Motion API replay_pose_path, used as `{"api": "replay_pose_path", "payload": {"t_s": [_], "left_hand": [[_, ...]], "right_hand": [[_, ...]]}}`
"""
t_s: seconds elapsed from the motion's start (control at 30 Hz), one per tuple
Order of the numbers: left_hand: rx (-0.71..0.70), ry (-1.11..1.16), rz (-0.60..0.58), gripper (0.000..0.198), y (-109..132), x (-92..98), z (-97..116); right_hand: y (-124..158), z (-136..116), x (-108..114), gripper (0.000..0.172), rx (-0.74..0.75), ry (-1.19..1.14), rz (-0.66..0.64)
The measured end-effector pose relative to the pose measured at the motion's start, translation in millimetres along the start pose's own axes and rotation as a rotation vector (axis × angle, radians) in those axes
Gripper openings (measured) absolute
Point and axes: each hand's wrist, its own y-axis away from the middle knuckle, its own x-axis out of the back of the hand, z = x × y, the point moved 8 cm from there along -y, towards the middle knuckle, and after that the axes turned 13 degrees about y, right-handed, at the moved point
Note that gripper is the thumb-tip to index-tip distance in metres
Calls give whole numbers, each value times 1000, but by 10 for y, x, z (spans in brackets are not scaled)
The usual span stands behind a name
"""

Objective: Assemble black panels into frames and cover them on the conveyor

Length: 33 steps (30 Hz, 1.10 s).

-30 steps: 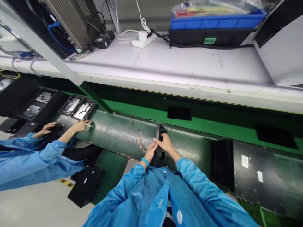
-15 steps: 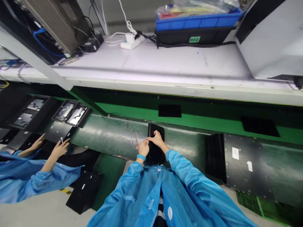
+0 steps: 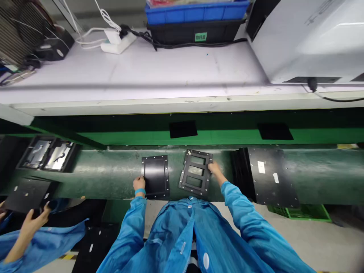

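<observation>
Lying flat on the belt (image 3: 113,172), plate (image 3: 155,175) and frame (image 3: 196,172) sat side by side. L hand (image 3: 139,184) pinched plate's 8 o'clock corner; R hand (image 3: 214,167) gripped frame's 3 o'clock edge. Co-worker's hand (image 3: 34,223) held a panel (image 3: 27,194).

Green label (image 3: 200,36) on the black bin (image 3: 196,32), its characters too small to read

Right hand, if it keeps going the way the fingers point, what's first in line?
The right hand points up-left across the cut-out frame that it touches. Past its far edge comes bare belt, then probably the green rail; depth is unclear.
</observation>
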Motion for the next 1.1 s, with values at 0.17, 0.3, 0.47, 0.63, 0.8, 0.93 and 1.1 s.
{"api": "replay_pose_path", "payload": {"t_s": [0.17, 0.3, 0.47, 0.63, 0.8, 0.93, 1.1], "left_hand": [[-307, -1, 38, 36, 61, -319, 654], [-512, 162, -122, 38, 62, -1069, 1609], [-506, 198, -154, 72, -104, -1912, 2592], [-380, -33, -106, 115, -174, -2446, 2956], [-227, -69, -40, 118, -401, -2466, 2968], [81, 287, -233, 77, -597, -2373, 2799], [158, 893, -607, 34, -90, -2193, 2806]], "right_hand": [[-251, -84, -58, 48, -72, 222, -31], [-332, -245, -142, 59, 16, 517, -71], [-255, -235, -244, 72, 142, 708, -44], [-45, -27, -351, 89, 170, 629, 21], [108, 77, -406, 84, 137, 563, 34], [174, 58, -335, 72, 114, 507, 74], [248, -134, -295, 34, 84, 110, 49]]}}
